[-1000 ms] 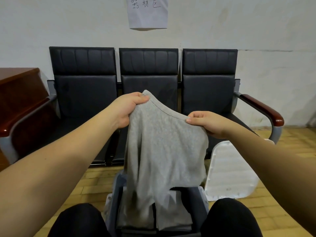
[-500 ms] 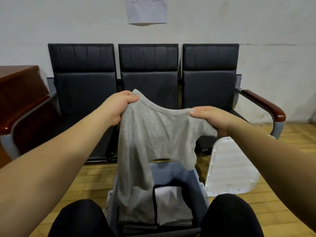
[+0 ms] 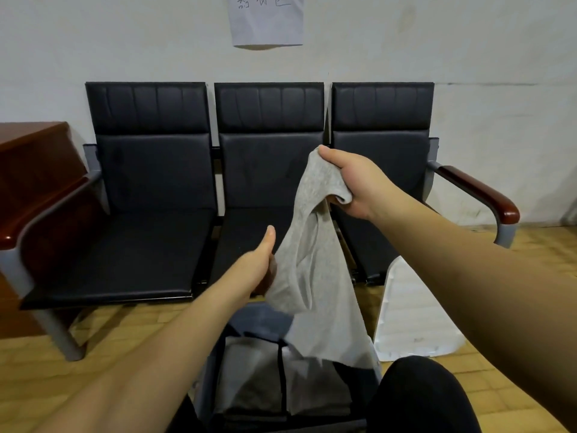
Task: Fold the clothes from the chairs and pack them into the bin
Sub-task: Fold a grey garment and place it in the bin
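Observation:
My right hand (image 3: pixel 349 185) grips the top of a light grey shirt (image 3: pixel 315 276) and holds it up in front of the middle chair (image 3: pixel 268 170). The shirt hangs down bunched, and its lower end reaches into the blue-grey bin (image 3: pixel 249 321) between my knees. My left hand (image 3: pixel 257 267) is lower, at the shirt's left edge, with the thumb pointing up clear of the cloth; its fingers are partly hidden behind the fabric. Folded grey clothes (image 3: pixel 249 373) lie in the bin.
Three joined black chairs (image 3: pixel 150 245) stand against the white wall, their seats bare. A white bin lid (image 3: pixel 415 323) leans at the right on the wooden floor. A brown wooden cabinet (image 3: pixel 31 170) is at the left. A paper sign (image 3: pixel 265 20) hangs above.
My left hand let go of the shirt's collar and dropped to its left edge. My right hand rose and now holds the shirt alone, so the spread cloth hangs bunched.

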The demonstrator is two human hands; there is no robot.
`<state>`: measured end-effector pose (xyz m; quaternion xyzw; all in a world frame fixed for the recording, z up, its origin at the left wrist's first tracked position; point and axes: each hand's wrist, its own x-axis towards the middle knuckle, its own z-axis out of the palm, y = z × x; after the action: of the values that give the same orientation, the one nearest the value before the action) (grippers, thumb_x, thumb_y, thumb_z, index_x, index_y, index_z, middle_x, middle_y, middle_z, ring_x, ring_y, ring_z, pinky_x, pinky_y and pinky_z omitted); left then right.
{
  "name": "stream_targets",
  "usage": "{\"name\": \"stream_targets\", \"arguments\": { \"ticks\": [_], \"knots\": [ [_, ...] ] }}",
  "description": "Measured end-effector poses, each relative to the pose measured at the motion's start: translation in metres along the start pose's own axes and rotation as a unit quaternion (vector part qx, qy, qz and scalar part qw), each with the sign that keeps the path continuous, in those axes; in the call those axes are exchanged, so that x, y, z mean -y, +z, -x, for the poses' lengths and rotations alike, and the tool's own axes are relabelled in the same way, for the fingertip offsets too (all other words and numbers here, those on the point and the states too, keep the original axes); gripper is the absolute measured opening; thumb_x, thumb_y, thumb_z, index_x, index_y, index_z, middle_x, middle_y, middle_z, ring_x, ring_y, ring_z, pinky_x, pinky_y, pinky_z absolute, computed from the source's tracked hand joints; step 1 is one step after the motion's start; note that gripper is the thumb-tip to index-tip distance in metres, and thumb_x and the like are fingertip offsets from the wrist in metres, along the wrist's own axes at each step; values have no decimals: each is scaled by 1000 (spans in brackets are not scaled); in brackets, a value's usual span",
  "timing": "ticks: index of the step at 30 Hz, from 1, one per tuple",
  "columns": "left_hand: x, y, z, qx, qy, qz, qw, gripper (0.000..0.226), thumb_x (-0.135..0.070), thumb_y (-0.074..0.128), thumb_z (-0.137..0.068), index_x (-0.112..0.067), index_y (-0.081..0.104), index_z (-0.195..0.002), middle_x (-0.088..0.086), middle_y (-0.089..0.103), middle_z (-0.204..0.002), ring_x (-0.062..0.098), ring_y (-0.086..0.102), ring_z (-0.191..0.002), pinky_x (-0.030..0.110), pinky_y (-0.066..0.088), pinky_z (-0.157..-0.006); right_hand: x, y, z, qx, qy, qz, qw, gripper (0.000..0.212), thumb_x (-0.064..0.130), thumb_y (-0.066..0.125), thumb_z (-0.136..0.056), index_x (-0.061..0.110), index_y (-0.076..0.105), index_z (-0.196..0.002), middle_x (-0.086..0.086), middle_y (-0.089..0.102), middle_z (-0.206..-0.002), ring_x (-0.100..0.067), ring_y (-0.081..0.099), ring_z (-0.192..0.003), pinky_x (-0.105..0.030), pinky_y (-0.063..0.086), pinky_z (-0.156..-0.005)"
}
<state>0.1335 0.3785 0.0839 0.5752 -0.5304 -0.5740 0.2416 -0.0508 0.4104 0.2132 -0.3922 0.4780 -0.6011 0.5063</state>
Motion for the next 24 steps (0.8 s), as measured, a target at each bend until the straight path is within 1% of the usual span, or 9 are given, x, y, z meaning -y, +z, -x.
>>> {"name": "stream_targets", "arguments": {
  "ticks": [2,6,10,13,15,17,18,20,24],
  "knots": [
    [13,4,-3,64,-24,67,995,113,-100,55,-46,-15,71,-117,7,73,-116,25,67,-110,41,50,-102,0,3,1,-4,1,-13,1000,27,28,63,-97,5,67,-111,-6,75,-82,-20,74,-80,-33,57,-69],
    [25,13,3,172,35,145,974,51,-43,73,-75,-8,71,-113,7,74,-103,21,65,-91,25,49,-73,5,-1,4,-29,-3,-30,999,30,28,64,-95,4,67,-115,-9,75,-86,-22,75,-79,-33,58,-64],
    [14,-3,4,192,34,337,921,45,-24,67,-80,-5,67,-121,13,70,-123,26,68,-108,37,52,-95,15,-25,2,-98,-20,-36,994,24,26,63,-96,6,67,-109,-10,75,-94,-23,74,-85,-35,59,-70],
    [-8,-25,4,178,76,423,885,49,-30,59,-84,-1,63,-123,17,70,-119,29,69,-105,39,55,-91,16,-45,-2,-137,-17,-34,990,23,24,64,-96,6,65,-110,-11,73,-103,-24,73,-91,-38,60,-80],
    [-23,-40,6,182,127,455,862,54,-31,61,-85,1,59,-129,19,64,-128,32,62,-121,43,49,-103,13,-54,-3,-155,-1,-37,987,23,23,64,-95,7,65,-112,-12,72,-107,-25,73,-91,-40,60,-82],
    [-37,-51,9,183,199,440,857,41,-27,66,-84,-6,63,-120,15,64,-125,30,61,-120,43,47,-105,10,-60,-3,-168,19,-42,985,18,19,61,-96,9,65,-110,-10,72,-105,-24,72,-88,-37,60,-73],
    [-43,-54,10,167,240,394,871,31,-22,65,-85,-9,66,-113,12,66,-118,26,63,-112,38,49,-100,9,-62,-3,-168,28,-51,984,17,17,58,-96,9,64,-110,-9,72,-103,-22,71,-85,-33,59,-65],
    [-55,-57,14,94,307,277,906,20,-14,63,-88,-12,71,-107,10,66,-103,20,60,-91,29,47,-81,5,-67,-6,-169,44,-70,982,15,12,54,-96,9,61,-109,-6,69,-96,-18,68,-80,-26,53,-55],
    [-70,-55,23,-43,346,221,911,12,-10,66,-93,-16,75,-89,0,69,-82,9,61,-74,24,47,-71,1,-69,-6,-155,79,-35,984,10,11,51,-98,10,59,-93,-4,58,-81,-11,49,-64,-18,36,-46]
  ]
}}
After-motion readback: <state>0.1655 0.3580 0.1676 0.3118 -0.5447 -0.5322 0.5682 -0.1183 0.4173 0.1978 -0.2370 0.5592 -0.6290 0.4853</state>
